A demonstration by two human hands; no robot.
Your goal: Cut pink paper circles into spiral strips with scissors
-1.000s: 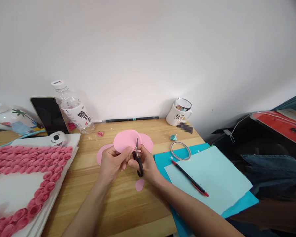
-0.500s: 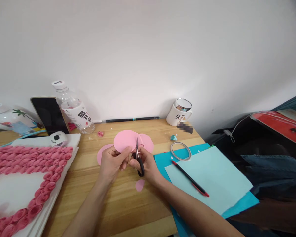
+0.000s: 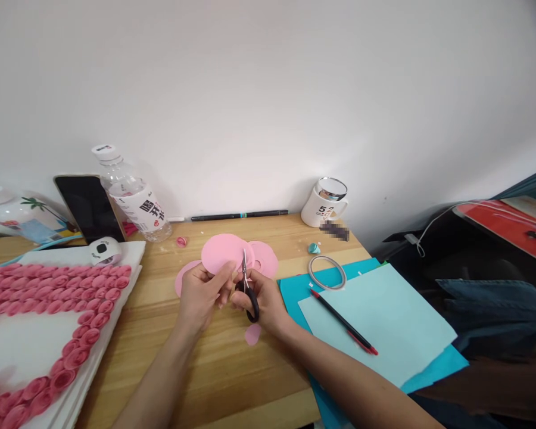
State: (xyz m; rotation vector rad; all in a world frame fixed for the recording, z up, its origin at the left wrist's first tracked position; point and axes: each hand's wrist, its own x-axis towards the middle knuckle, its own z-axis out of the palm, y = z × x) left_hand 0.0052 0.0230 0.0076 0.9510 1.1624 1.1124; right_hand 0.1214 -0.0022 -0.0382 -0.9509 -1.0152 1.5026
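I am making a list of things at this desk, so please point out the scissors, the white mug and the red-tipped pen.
Scissors [image 3: 245,270], head view: on the metal blades.
White mug [image 3: 315,210], head view: on the white body.
Red-tipped pen [image 3: 342,320], head view: on the black barrel.

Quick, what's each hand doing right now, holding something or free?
Left hand: closed, pinching a pink paper circle.
Right hand: closed around the scissors, blades pointing away from the person.

left forearm, right forearm: bare, slim, narrowing toward bare left grip, bare right grip.
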